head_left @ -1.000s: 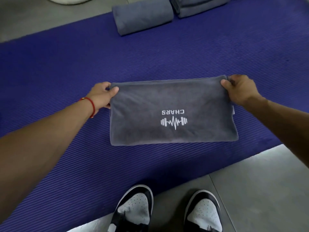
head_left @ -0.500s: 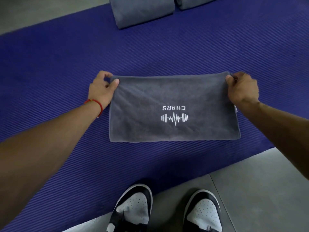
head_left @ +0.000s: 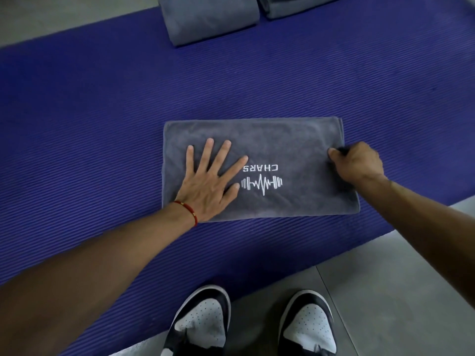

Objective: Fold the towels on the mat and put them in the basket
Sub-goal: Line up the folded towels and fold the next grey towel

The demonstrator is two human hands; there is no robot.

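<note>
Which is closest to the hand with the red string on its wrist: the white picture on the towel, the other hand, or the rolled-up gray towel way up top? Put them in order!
From the left hand, in the head view:
1. White logo: right beside the thumb tip, on the folded towel.
2. Right hand: across the towel, gripping its right edge.
3. Rolled gray towel: far up the mat, at the top.

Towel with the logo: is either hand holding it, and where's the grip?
The right hand grips the grey towel at its right edge, fingers curled round the cloth. The left hand only presses flat on it, fingers spread.
</note>
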